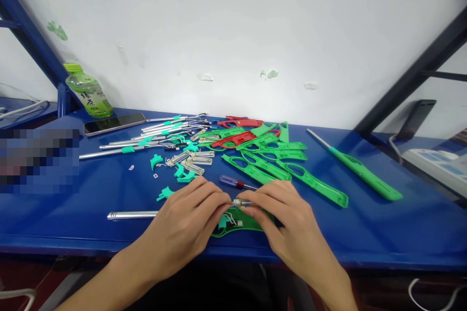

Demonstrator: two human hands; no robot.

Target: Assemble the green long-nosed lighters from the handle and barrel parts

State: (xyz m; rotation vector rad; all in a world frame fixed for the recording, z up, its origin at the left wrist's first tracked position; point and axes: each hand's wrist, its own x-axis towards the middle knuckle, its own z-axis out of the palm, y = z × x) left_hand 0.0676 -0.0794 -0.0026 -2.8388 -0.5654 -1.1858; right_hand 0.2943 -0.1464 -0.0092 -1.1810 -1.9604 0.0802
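Above the front of the desk, my right hand (pixel 290 216) pinches a small lighter fuel tank (pixel 239 202) with a metal valve end. My left hand (pixel 188 216) closes its fingertips on the white tip of that same part; most of the tank is hidden by my right fingers. Beneath both hands lies a green lighter half-shell (pixel 251 222) holding a teal trigger (pixel 222 222) and white wires. A silver lighter tube (pixel 133 215) sticks out to the left from under my left hand. Just beyond my fingers rests a screwdriver (pixel 229 181) with a purple handle.
Green half-shells (pixel 314 182) and red ones (pixel 237 140) are piled at the back. Left of them lie silver tubes with wires (pixel 120 149), loose clear tanks (pixel 200 158) and teal triggers (pixel 156 160). A whole green lighter (pixel 365 172), phone (pixel 115 124) and bottle (pixel 89 92) flank these.
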